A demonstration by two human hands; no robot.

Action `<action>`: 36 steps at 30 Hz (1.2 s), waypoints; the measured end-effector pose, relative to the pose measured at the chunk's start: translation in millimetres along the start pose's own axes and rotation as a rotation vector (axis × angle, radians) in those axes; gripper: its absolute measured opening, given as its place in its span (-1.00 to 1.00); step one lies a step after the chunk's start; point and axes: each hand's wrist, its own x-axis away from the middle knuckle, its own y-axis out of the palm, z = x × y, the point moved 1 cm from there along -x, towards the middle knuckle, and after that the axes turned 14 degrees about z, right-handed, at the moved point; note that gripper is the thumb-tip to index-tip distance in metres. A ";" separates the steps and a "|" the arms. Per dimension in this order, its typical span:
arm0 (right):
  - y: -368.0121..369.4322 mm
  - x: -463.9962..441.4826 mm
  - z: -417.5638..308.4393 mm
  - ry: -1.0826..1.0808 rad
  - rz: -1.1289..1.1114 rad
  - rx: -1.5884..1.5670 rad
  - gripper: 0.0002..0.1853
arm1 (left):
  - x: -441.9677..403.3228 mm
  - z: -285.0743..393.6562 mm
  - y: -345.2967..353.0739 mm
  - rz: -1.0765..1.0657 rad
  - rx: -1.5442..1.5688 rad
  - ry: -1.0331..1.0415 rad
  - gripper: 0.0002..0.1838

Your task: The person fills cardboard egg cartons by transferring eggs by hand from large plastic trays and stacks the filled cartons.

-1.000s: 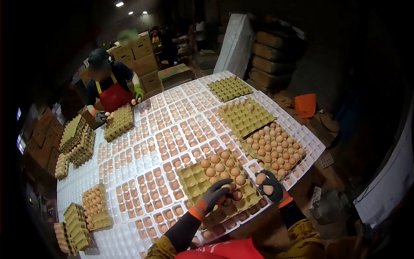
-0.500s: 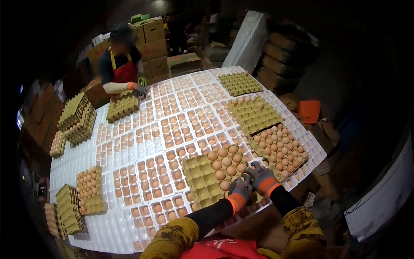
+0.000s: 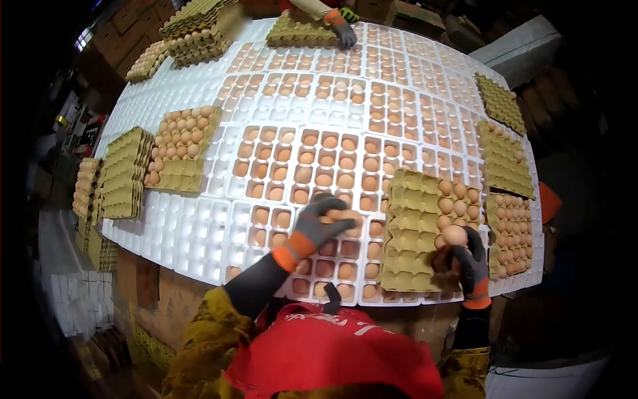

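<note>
My left hand (image 3: 318, 223), in a grey glove with an orange cuff, is closed on brown eggs (image 3: 344, 216) above the white plastic trays. My right hand (image 3: 473, 263), gloved alike, grips eggs (image 3: 455, 235) over the near right part of a cardboard egg tray (image 3: 412, 233). Several eggs sit in that tray's far right cups; its left cups hold none. Below my left hand, eggs (image 3: 324, 268) lie in the compartments of a white plastic tray (image 3: 359, 266). How many eggs each hand has is partly hidden by the fingers.
A full egg tray (image 3: 510, 233) and two more trays line the right side. Stacked cardboard trays (image 3: 123, 173) and a part-filled tray (image 3: 179, 149) stand at left. Across the table, a co-worker's gloved hand (image 3: 343, 33) is beside another cardboard tray (image 3: 299, 32). Taller stacks (image 3: 199, 40) stand far left.
The view has swung left and down. My hands, close together over the cardboard tray before, are now apart; the left has moved left with eggs. More of the tray's cups are bare.
</note>
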 end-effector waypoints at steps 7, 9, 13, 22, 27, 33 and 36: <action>302.8 13.3 -37.3 -0.571 -0.465 0.235 -0.49 | 47.4 -75.4 -245.4 0.571 -0.371 -0.183 -0.67; 380.8 18.7 -44.8 -0.592 -0.485 0.276 -0.51 | 53.9 -73.5 -268.3 0.582 -0.487 -0.126 -0.65; 491.1 18.5 -38.0 -0.741 -0.443 0.602 -0.64 | 40.6 -81.1 -273.0 0.559 -0.713 -0.017 -0.56; 475.4 66.7 3.0 -0.402 -0.680 0.299 -0.62 | 45.9 -106.0 -274.6 0.406 -0.857 0.053 -0.58; 445.0 70.8 -5.9 0.436 -0.670 -0.280 -0.54 | 58.8 -93.7 -291.6 0.328 -0.473 -0.023 -0.47; 422.3 122.4 24.8 0.063 -0.648 -0.151 -0.49 | 51.3 -129.0 -279.1 0.404 -0.403 0.115 -0.53; 441.1 133.0 12.3 -0.206 -0.511 -0.017 -0.49 | 40.5 -141.8 -264.5 0.493 -0.449 0.209 -0.59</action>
